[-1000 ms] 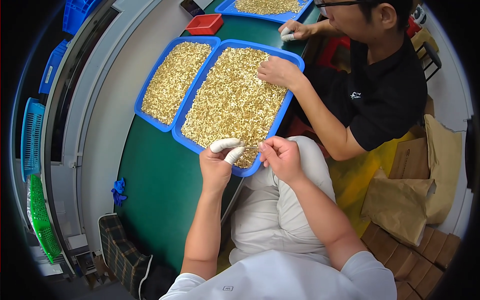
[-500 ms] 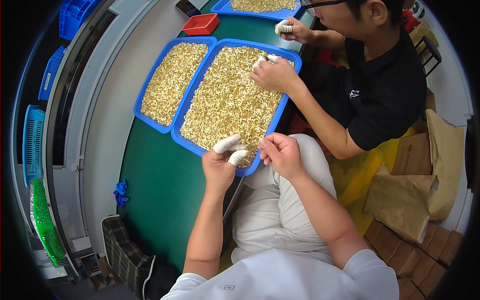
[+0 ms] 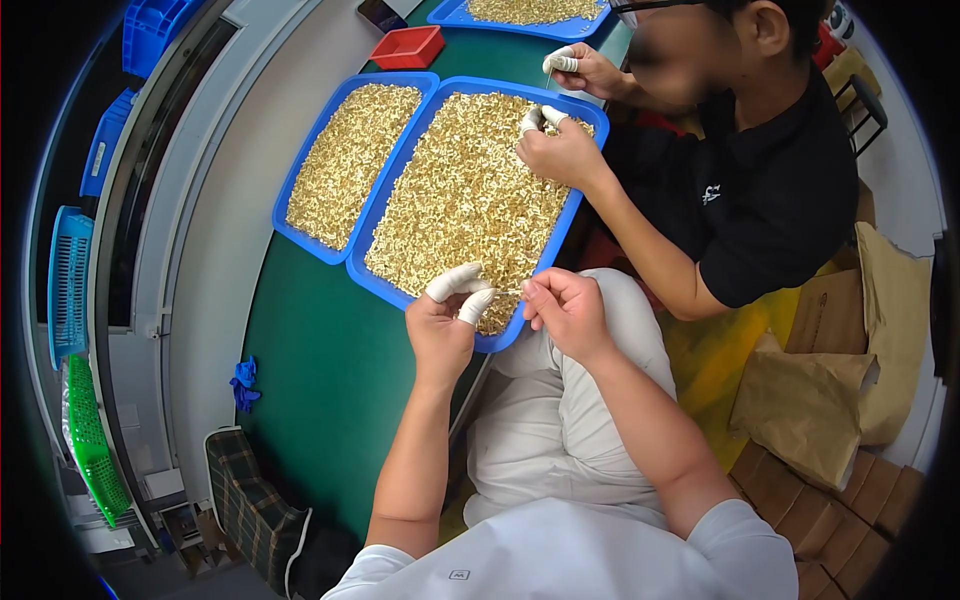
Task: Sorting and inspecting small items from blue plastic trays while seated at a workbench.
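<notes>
Over the near corner of a large blue tray (image 3: 375, 285), heaped with small gold-coloured pieces (image 3: 460, 200), my two hands face each other. My left hand (image 3: 447, 325) wears white finger covers on its thumb and forefinger, which are pinched together. My right hand (image 3: 568, 312), bare, pinches with thumb and forefinger at the tray's right rim. A thin, pale sliver spans the small gap between the fingertips of both hands; its kind is too small to make out.
A second blue tray (image 3: 283, 205) of gold pieces adjoins on the left. Farther back are a red bin (image 3: 408, 48) and another blue tray (image 3: 520, 32). At right, a co-worker's covered fingers (image 3: 545, 120) work over the large tray. A crumpled blue glove (image 3: 243, 384) lies on the green table (image 3: 310, 370).
My left thumb and forefinger have closed together, and the pale sliver now shows between my hands. The co-worker's near hand has shifted slightly right. The whole view has moved a little.
</notes>
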Motion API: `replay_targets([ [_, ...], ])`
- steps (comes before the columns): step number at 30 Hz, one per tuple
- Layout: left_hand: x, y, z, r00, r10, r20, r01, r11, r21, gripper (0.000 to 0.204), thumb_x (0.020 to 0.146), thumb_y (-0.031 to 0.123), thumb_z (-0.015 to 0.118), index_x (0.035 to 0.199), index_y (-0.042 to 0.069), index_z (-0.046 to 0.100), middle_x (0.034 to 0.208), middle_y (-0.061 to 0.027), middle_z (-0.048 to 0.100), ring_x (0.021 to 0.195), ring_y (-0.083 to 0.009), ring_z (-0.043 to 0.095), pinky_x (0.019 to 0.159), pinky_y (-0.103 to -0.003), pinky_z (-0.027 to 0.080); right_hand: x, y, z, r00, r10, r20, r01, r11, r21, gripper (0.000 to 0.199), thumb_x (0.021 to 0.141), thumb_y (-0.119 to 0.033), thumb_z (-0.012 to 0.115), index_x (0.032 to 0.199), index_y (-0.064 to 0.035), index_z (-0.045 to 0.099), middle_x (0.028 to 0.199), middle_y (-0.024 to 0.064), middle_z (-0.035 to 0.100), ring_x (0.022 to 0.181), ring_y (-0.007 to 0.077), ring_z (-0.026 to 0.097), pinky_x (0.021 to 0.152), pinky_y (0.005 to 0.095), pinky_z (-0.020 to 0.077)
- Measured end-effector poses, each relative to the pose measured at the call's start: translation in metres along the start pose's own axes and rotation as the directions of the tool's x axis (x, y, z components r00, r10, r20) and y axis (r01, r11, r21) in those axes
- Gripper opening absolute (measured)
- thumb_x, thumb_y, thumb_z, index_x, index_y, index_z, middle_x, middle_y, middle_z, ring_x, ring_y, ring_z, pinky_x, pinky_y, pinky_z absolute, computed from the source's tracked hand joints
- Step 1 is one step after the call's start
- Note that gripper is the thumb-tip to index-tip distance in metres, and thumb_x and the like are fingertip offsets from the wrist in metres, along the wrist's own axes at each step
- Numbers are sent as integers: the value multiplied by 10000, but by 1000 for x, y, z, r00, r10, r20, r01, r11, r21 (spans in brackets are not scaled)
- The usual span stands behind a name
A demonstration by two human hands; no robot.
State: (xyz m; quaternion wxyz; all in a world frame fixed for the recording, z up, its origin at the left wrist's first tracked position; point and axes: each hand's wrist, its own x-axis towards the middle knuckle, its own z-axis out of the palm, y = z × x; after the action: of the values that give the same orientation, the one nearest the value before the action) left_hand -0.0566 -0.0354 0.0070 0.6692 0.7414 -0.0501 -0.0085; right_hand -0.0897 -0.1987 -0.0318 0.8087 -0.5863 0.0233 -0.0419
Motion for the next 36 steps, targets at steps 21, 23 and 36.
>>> replay_targets([
  [21,6,9,8,994,-104,19,103,993,63,257,862,22,718,1112,-10,664,740,-10,645,649,-67,585,576,-211,470,-1,1,1,999,-38,-33,35,996,-80,200,965,-124,599,827,12,646,663,33,642,541,48,555,492,198,443],
  [23,7,10,7,990,-136,48,131,988,85,259,872,25,706,1124,-4,658,721,-9,638,630,-70,581,572,-212,475,-1,1,0,999,-44,-22,42,995,-93,191,962,-123,605,835,12,650,665,34,644,543,48,558,494,198,447],
  [36,15,7,-9,992,-45,119,36,996,79,245,978,196,600,1123,14,678,747,-23,665,647,-72,583,594,-237,464,-3,2,1,999,-23,24,25,997,-66,193,965,-136,606,847,12,644,669,38,641,550,55,568,501,198,456],
])
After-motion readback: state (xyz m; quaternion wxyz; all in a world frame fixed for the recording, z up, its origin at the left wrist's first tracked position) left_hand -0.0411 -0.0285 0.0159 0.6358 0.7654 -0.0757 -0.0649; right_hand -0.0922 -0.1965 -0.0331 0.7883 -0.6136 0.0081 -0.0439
